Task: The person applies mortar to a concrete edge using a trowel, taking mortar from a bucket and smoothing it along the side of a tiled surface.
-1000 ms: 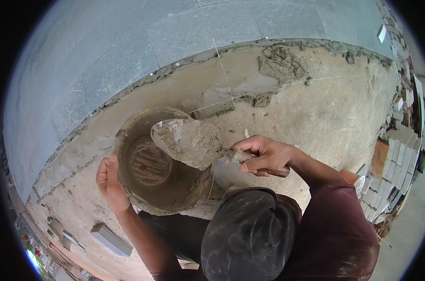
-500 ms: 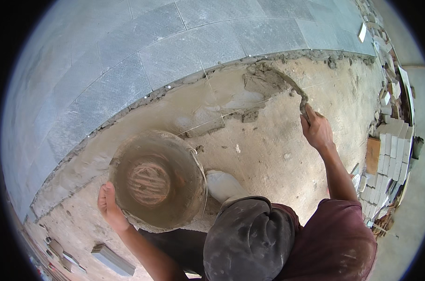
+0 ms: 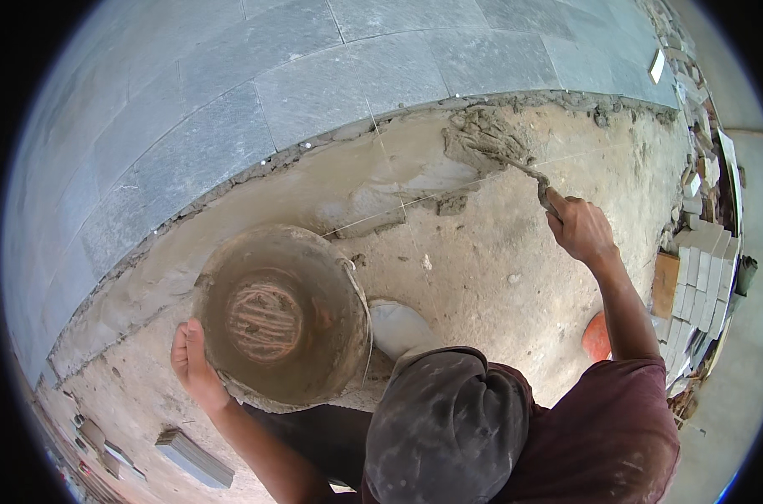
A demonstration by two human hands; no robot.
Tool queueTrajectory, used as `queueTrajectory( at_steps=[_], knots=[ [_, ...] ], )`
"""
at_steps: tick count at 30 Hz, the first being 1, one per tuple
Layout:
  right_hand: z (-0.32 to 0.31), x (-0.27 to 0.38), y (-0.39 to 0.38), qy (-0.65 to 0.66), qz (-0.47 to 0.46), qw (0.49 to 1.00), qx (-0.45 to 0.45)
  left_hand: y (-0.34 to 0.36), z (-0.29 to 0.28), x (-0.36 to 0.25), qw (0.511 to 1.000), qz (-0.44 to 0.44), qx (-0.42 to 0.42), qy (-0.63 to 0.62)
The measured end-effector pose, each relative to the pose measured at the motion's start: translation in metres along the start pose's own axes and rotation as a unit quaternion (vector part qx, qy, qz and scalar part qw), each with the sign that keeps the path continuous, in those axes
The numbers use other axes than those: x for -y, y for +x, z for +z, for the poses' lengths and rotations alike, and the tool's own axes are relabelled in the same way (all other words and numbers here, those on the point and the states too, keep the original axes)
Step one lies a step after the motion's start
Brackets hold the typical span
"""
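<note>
My left hand (image 3: 198, 365) is closed on the near-left rim of a round bucket (image 3: 220, 290). The bucket tips so that its inside shows, smeared with grey mortar and streaked reddish at the bottom. In my right hand (image 3: 581, 227) is the handle of a trowel (image 3: 539, 177) coated in mortar. Its blade cannot be told apart from the wet mortar heap (image 3: 486, 139) beside the edge of the laid tiles. Ridges mark the heap where the trowel lies. A smoother mortar bed (image 3: 272, 197) runs leftward along the grey tiles (image 3: 306, 92).
Thin string lines (image 3: 444, 193) cross the ground over the mortar. Stacked pale blocks (image 3: 701, 269) and a brown board (image 3: 665, 284) stand at the right. An orange-red object (image 3: 596, 338) sits by my right forearm. A stack of grey tiles (image 3: 194, 459) lies at lower left.
My right hand and the trowel have moved slightly right and nearer, and the mortar heap is spread into ridges. The orange-red object has come into view. My left hand still grips the bucket.
</note>
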State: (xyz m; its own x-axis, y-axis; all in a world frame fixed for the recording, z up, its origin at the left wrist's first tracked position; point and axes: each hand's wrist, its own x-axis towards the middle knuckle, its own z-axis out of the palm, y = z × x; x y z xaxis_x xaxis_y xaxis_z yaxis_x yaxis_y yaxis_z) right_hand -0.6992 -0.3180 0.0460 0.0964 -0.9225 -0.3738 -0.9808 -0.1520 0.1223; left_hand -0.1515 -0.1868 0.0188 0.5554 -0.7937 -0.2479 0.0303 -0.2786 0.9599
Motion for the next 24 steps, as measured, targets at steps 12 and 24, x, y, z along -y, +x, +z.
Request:
queueTrajectory(
  at_steps=[12,24],
  knots=[
    [-0.029,-0.015,-0.009,-0.003,0.002,0.998,-0.057,0.000,-0.010,0.005,1.000,0.012,-0.005,0.023],
    [-0.033,-0.009,-0.007,-0.022,-0.026,0.999,-0.036,0.000,-0.006,0.003,1.000,-0.008,-0.011,-0.009]
  ],
)
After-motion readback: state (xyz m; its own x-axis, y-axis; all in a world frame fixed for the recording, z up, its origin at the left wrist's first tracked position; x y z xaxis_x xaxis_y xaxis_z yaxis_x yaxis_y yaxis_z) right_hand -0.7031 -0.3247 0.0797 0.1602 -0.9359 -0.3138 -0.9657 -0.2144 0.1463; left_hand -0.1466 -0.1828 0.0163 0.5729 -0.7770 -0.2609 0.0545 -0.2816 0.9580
